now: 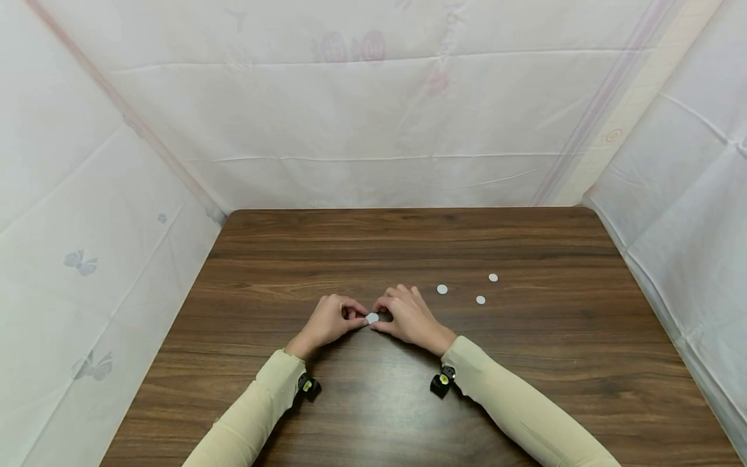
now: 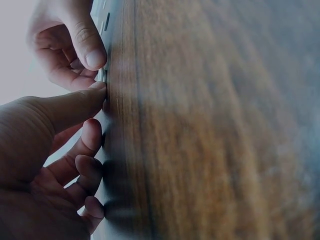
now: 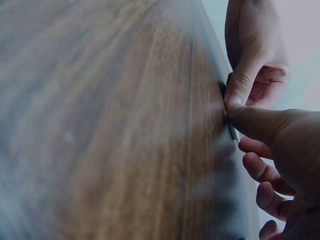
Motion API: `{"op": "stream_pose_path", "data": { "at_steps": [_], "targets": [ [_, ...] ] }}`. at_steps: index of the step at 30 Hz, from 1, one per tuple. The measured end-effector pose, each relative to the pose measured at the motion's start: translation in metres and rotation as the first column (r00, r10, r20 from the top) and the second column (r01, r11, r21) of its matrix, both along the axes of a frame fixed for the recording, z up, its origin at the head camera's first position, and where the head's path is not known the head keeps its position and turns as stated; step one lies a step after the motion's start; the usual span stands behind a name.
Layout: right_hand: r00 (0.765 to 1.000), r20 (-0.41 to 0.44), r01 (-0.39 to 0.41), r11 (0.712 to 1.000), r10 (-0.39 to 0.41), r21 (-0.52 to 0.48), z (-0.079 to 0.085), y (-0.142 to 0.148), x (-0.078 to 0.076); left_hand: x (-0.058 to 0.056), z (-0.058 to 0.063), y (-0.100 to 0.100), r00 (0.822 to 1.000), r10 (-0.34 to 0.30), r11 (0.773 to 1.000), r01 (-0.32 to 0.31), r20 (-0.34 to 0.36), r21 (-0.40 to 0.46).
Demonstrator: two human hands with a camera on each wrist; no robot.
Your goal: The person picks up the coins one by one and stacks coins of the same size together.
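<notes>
A small white disc (image 1: 372, 318) lies at the middle of the wooden table, between the fingertips of both hands. Its outline looks uneven; whether it is one piece or overlapping pieces I cannot tell. From the left, my left hand (image 1: 331, 319) pinches its edge with thumb and forefinger. My right hand (image 1: 410, 316) holds the opposite side with thumb and forefinger. Seen from the right wrist, a thin dark edge (image 3: 233, 132) shows low at the tabletop beside the right thumb (image 3: 257, 122). In the left wrist view, the two thumbs nearly meet, and the fingers hide most of the disc.
Three more white discs lie apart to the right of my right hand: a near-left one (image 1: 442, 289), a far one (image 1: 493, 277) and a lower one (image 1: 481, 300). Pale patterned cloth (image 1: 362, 117) hangs behind and beside the brown wooden table (image 1: 554, 383).
</notes>
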State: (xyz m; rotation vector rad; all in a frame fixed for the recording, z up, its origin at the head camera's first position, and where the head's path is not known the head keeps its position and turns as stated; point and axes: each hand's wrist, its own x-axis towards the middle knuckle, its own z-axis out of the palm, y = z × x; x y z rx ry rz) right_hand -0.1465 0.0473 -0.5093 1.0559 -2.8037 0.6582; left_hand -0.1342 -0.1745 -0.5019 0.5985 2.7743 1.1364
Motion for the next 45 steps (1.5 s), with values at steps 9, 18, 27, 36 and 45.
{"op": "stream_pose_path", "data": {
  "at_steps": [9, 18, 27, 36, 45],
  "targets": [
    [1.000, 0.001, 0.005, 1.000, -0.005, 0.023, 0.0013, 0.0026, -0.0013, 0.0004, 0.0015, 0.0008, 1.000, 0.010, 1.000, -0.009, 0.021, -0.007],
    [1.000, 0.009, -0.004, 1.000, 0.004, 0.000, 0.0025, 0.0010, -0.0003, -0.0002, 0.0008, 0.0006, 0.999, 0.020, 1.000, -0.019, 0.032, -0.021],
    [1.000, 0.014, -0.006, 1.000, 0.007, -0.014, 0.0006, -0.0008, -0.0003, 0.0005, 0.0022, 0.0012, 0.999, 0.014, 1.000, -0.014, 0.032, 0.002],
    [1.000, 0.015, -0.001, 1.000, 0.001, -0.007, 0.0011, -0.0011, 0.0001, -0.0001, 0.0005, 0.0002, 1.000, 0.005, 1.000, -0.005, 0.025, 0.007],
    [1.000, 0.021, 0.003, 1.000, -0.003, -0.008, 0.0020, -0.0011, 0.0005, 0.0006, 0.0023, 0.0004, 0.999, 0.012, 1.000, -0.012, 0.036, 0.000]
  ]
}}
